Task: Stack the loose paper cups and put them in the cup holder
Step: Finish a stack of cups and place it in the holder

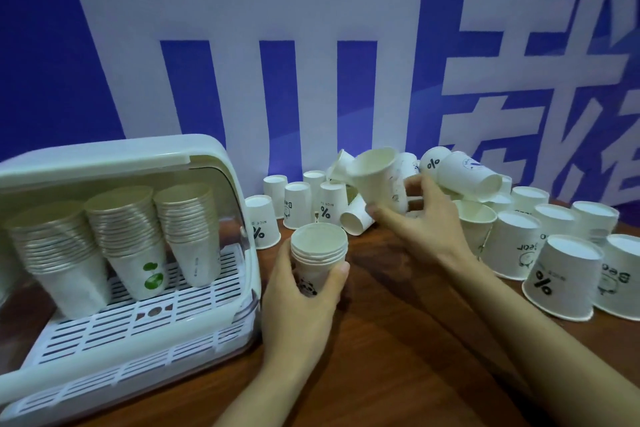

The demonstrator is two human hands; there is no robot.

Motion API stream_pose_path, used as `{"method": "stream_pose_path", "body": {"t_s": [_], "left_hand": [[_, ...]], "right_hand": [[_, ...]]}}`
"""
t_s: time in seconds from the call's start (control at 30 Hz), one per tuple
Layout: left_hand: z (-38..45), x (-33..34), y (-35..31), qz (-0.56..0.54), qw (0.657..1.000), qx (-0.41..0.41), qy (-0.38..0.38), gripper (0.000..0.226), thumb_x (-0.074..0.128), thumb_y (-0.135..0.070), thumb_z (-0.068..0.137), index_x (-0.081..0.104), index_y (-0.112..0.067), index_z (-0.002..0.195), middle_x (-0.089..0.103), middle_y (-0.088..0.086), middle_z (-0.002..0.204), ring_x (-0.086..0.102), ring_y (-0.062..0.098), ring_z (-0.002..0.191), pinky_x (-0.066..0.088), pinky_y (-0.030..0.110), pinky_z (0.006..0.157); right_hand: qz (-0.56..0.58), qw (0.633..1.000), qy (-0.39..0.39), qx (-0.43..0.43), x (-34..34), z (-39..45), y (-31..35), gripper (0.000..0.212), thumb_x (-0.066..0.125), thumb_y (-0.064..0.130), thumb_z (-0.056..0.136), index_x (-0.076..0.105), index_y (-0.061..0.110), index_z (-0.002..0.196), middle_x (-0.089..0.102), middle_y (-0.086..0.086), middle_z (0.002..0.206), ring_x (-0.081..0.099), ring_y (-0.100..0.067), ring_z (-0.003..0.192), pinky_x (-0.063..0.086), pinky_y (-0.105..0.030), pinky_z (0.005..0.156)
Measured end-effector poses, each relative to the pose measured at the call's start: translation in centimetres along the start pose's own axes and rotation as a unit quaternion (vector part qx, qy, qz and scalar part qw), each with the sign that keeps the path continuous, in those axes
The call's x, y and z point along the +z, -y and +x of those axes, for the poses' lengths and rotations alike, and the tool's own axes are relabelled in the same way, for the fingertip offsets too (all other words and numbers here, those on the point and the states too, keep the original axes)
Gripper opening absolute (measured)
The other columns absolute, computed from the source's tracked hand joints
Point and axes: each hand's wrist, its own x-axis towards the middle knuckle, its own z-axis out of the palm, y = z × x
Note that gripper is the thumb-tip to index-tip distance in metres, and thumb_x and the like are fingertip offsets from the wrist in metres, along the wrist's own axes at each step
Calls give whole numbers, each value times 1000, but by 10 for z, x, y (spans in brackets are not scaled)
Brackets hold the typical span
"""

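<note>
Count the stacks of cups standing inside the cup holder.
3, side by side on the cup holder rack: left stack, middle stack, right stack. Another may be hidden past the left edge.

**Two bare hands and forearms are all that shows of the person.**

The left hand (304, 291) and the right hand (426, 215) are both uncovered, with slim, fairly long fingers and smooth knuckles. The thumbnail (344, 268) on the left hand is cut short and has a plain, natural finish. The other nails are too small or turned too far away to judge. Both wrists are narrow. The left forearm (263, 392) is bare up to where the bottom edge cuts it off. The right forearm (554, 340) is bare right out to the lower right corner, and looks broader there under the wide lens. Any clothing lies outside the view.
</note>
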Motion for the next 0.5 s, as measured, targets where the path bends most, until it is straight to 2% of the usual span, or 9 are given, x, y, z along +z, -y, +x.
{"method": "stream_pose_path", "body": {"t_s": [0.03, 0.1, 0.17, 0.23, 0.3, 0.37, 0.43, 0.5], "left_hand": [[0, 0, 0, -1, 1000, 0, 4, 48, 82, -51, 80, 45, -67, 105, 48, -48, 106, 48, -22, 103, 39, 22, 97], [0, 0, -1, 4, 1000, 2, 7, 48, 82, -52, 80, 45, -68, 105, 50, -47, 106, 51, -18, 104, 41, 22, 95], [0, 0, -1, 16, 1000, 1, 5, 50, 82, -55, 78, 46, -72, 107, 57, -42, 109, 58, -7, 110, 48, 28, 96], [0, 1, -1, 22, 1000, -4, 6, 55, 83, -55, 76, 45, -78, 107, 65, -34, 112, 64, 0, 111, 54, 36, 99], [0, 3, -1, 24, 1000, -2, 13, 57, 83, -55, 75, 43, -80, 108, 68, -31, 114, 65, -3, 109, 56, 37, 98], [0, 3, -1, 19, 1000, 1, 19, 55, 83, -59, 74, 45, -77, 109, 68, -32, 112, 63, -9, 107, 56, 34, 96], [0, 4, -2, 14, 1000, -2, 14, 57, 78, -70, 67, 49, -69, 115, 70, -28, 115, 65, -4, 109, 56, 35, 96], [0, 5, 0, 21, 1000, -6, 11, 69, 71, -78, 60, 52, -59, 124, 71, -21, 119, 66, 3, 110, 57, 39, 96]], "right_hand": [[32, 999, 7, 10, 0, -5, 6, 37, 83, 51, 74, 66, 28, 97, 70, 14, 94, 64, 0, 84, 46, -21, 71], [58, 998, 38, 1, 2, -14, 19, 42, 73, 68, 70, 73, 30, 88, 70, 11, 98, 62, 2, 89, 43, -14, 74], [67, 994, 82, -12, 6, -20, 29, 37, 74, 66, 71, 74, 33, 89, 65, 14, 104, 56, 6, 95, 38, -3, 75], [65, 990, 123, -18, 9, -22, 34, 31, 79, 58, 76, 75, 35, 95, 60, 17, 111, 53, 9, 103, 35, 1, 77], [49, 988, 141, -30, 11, -23, 33, 45, 79, 66, 69, 76, 32, 98, 59, 17, 114, 51, 7, 110, 36, -3, 85], [24, 989, 141, -36, 13, -22, 28, 63, 71, 77, 58, 76, 31, 101, 58, 15, 117, 49, 5, 117, 40, -14, 97], [-1, 988, 148, -40, 14, -21, 24, 70, 66, 81, 57, 75, 31, 106, 58, 15, 120, 48, 4, 122, 41, -22, 104], [-11, 987, 154, -42, 15, -21, 23, 72, 63, 82, 58, 74, 31, 108, 58, 14, 120, 47, 0, 124, 40, -26, 107]]}}
